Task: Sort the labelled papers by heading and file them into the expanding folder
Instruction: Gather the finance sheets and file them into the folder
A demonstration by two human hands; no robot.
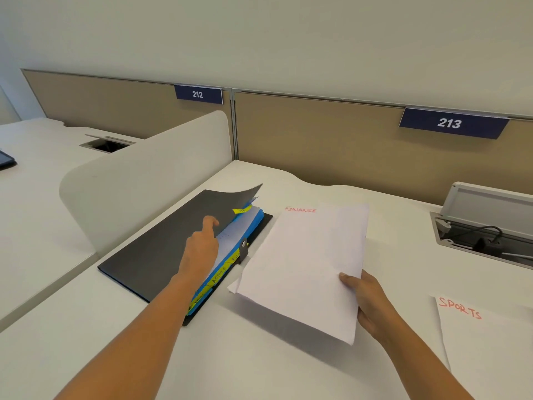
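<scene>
So, starting at the left: the expanding folder [161, 246] lies flat on the desk [259, 368], black cover half lifted, with blue pockets and yellow tabs [241, 210] showing along its right edge. The left hand [202, 249] has its fingers curled in at that edge, hooked under the cover and holding it up. I can't read the tabs well enough to say which pocket is open.

Just right of the folder, the FINANCE sheets [305, 269] hang tilted above the desk. The right hand [366, 298] pinches them at the lower right edge, thumb on top, fingers underneath. Looks like more than one sheet. Further right, a SPORTS paper [476, 342] lies flat on the desk, untouched.

My read: this is the filing step for FINANCE. The next move needs the matching tab found and that pocket spread wider. Then the sheets' left edge can slide in without snagging on the dividers.
</scene>
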